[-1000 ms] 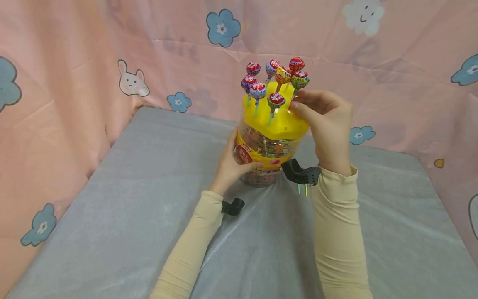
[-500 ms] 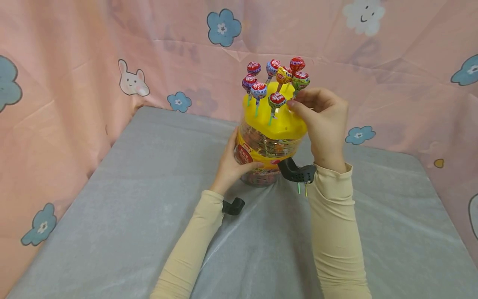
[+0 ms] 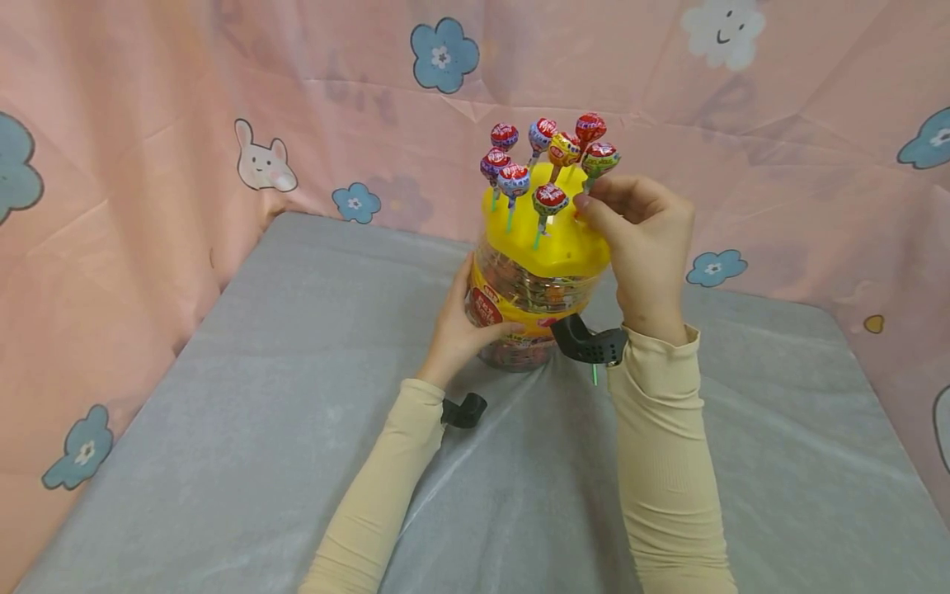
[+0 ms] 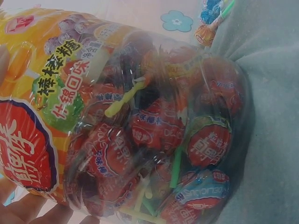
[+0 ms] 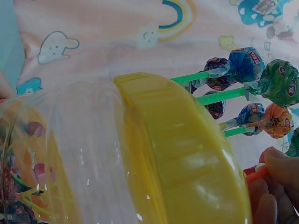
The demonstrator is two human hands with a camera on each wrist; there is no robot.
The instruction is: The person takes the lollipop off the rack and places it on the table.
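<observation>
In the head view, a clear plastic jar (image 3: pixel 519 330) with a yellow lid (image 3: pixel 519 235) stands on the table, tilted slightly. My left hand (image 3: pixel 458 334) grips its side, thumb across the yellow label. Wrapped lollipops fill the jar, as the left wrist view shows. Several more stand upright in the lid, among them a red-and-green one (image 3: pixel 550 198) in front and a blue one (image 3: pixel 513 179). At the lid's right edge, my right hand (image 3: pixel 649 239) pinches a green-wrapped lollipop (image 3: pixel 600 159) low on its stick. An orange-red stick (image 5: pixel 256 175) shows between the fingers in the right wrist view.
A grey cloth (image 3: pixel 297 396) covers the table. Behind it hangs a pink printed curtain (image 3: pixel 349 107). A green stick (image 3: pixel 594 375) pokes out below my right wrist camera. Loose lollipops (image 4: pixel 208 23) lie beyond the jar in the left wrist view.
My right hand has shifted slightly left, and the green-wrapped lollipop's head now leans a little further right. The left hand and the jar have stayed in place.
</observation>
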